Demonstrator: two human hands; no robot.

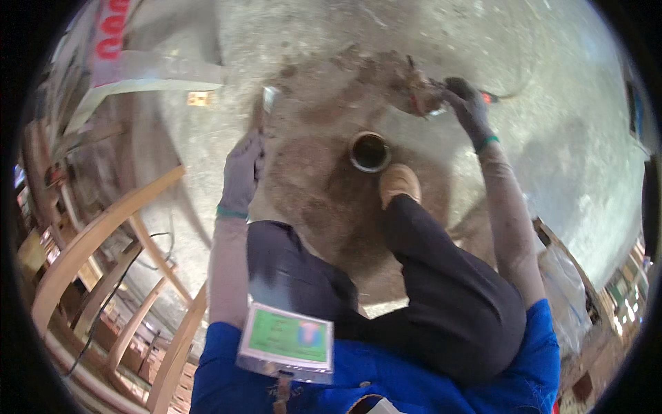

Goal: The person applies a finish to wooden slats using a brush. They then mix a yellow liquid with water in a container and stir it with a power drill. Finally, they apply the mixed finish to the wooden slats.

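Note:
My left hand (244,171), in a grey glove, is closed around a slim hand tool with a dark handle and a pale, shiny flat end (269,101); its exact kind is blurred. My right hand (470,110), gloved too, reaches far forward on the right. Its fingers meet a blurred brownish object with a reddish part and a thin dark upright piece (419,95); motion smears the grip. Between both hands, a round can (370,152) with a dark inside stands on the floor beside my tan shoe (399,183).
Brown stains and debris mark the concrete floor (317,159). A wooden frame (114,217) stands close on my left, with a dark cord near it. A pale bench-like piece (155,72) is at far left. An orange-red fitting (490,98) with a cable lies past my right hand.

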